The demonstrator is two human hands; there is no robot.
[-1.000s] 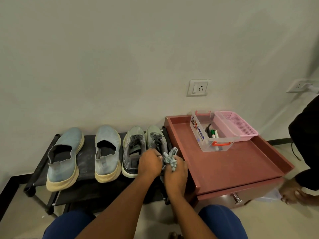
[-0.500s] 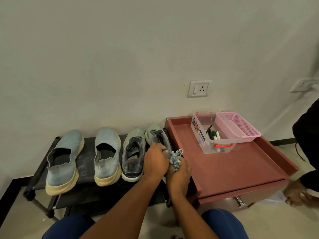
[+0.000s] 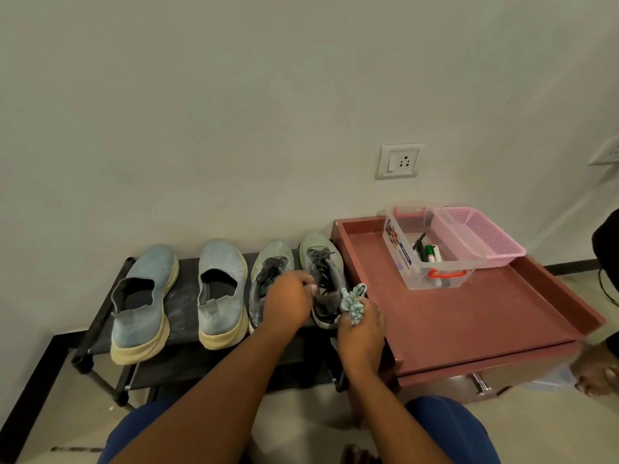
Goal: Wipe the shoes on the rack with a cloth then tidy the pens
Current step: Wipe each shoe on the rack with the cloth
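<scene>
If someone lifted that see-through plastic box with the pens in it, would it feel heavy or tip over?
Probably light: the clear plastic box with orange handles has thin walls and holds only a few marker pens. It looks unlikely to tip, being low and wide on the red-brown cabinet top. The loose pens would likely slide or roll inside.

Four shoes are standing toes to the wall on a black rack (image 3: 187, 283): two blue slip-ons (image 3: 142, 303) (image 3: 221, 289) at left, two grey lace-up trainers (image 3: 268, 262) (image 3: 318, 252) at right. A bunched pale blue cloth (image 3: 353, 301) is lying against the rightmost trainer. Pens (image 3: 430, 252) are lying loosely in a clear box (image 3: 400, 259) with orange handles.
</scene>
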